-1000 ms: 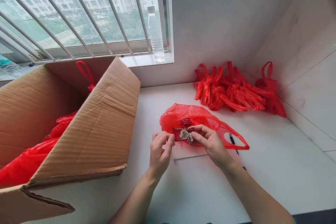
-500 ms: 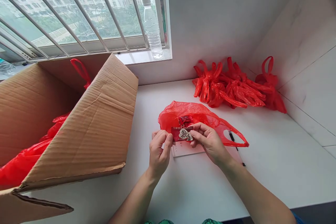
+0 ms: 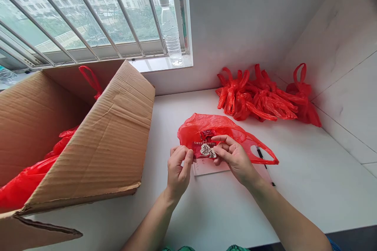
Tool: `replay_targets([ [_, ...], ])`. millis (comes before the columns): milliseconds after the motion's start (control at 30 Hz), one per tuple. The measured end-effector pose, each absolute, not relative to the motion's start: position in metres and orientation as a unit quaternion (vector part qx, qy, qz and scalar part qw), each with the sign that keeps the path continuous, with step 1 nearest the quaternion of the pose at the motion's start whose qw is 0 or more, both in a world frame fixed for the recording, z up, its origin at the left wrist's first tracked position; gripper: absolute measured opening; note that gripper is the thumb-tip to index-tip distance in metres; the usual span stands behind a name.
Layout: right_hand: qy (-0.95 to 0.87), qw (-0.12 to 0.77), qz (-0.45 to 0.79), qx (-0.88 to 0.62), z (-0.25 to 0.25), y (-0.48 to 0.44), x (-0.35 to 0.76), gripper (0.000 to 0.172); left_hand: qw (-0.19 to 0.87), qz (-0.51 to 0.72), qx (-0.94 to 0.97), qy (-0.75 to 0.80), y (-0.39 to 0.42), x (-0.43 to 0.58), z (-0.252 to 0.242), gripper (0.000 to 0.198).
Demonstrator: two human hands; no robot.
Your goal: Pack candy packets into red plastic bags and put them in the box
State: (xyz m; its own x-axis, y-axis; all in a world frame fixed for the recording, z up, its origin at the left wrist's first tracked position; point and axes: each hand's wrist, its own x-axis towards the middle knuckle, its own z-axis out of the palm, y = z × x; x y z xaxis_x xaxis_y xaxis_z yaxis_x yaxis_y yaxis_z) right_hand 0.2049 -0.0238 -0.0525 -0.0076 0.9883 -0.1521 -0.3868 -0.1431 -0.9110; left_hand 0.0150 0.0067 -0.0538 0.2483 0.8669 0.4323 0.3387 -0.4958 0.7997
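Note:
A small dark red candy packet [image 3: 204, 150], printed "SWEET SUGAR" with large characters, is held up between my two hands. My left hand [image 3: 179, 164] pinches its left edge between thumb and fingers. At the right edge, my right hand [image 3: 232, 157] grips it with the thumb and bent fingers, its index finger lifted off. Behind the packet lies an open red plastic bag [image 3: 203, 121], in whose mouth another small red wrapped candy [image 3: 207, 133] shows. Under the bag and hands is a sheet of white paper with handwriting [image 3: 210, 167], partly covered.
On the left stands an open cardboard box [image 3: 112, 137] with red bags [image 3: 38, 172] inside. Several tied red bags [image 3: 259, 96] lie against the back wall. A clear bottle [image 3: 171, 33] stands on the sill of the barred window. A black pen [image 3: 259, 153] lies partly under the bag's handle.
The right index finger has lifted from the packet's top edge. The packet's face has tilted slightly and looks brighter. Both hands stay in nearly the same place.

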Motion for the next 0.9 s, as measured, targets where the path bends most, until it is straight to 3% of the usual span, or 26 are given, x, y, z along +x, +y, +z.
replay_targets([
  [600, -0.428, 0.554, 0.553, -0.452, -0.0544, -0.0255, 0.2051, 0.031, 0.29, 0.462, 0.73, 0.412, 0.0087, 0.0145, -0.0599, 0.039],
  [700, -0.508, 0.525, 0.485, -0.481, -0.0529, -0.0276, 0.206, 0.04, 0.286, 0.464, 0.73, 0.412, 0.0088, 0.015, -0.0597, 0.038],
  [900, -0.696, 0.465, 0.217, -0.502, -0.0518, -0.0289, 0.2079, 0.06, 0.251, 0.451, 0.767, 0.382, 0.0072, 0.0155, -0.0588, 0.032],
])
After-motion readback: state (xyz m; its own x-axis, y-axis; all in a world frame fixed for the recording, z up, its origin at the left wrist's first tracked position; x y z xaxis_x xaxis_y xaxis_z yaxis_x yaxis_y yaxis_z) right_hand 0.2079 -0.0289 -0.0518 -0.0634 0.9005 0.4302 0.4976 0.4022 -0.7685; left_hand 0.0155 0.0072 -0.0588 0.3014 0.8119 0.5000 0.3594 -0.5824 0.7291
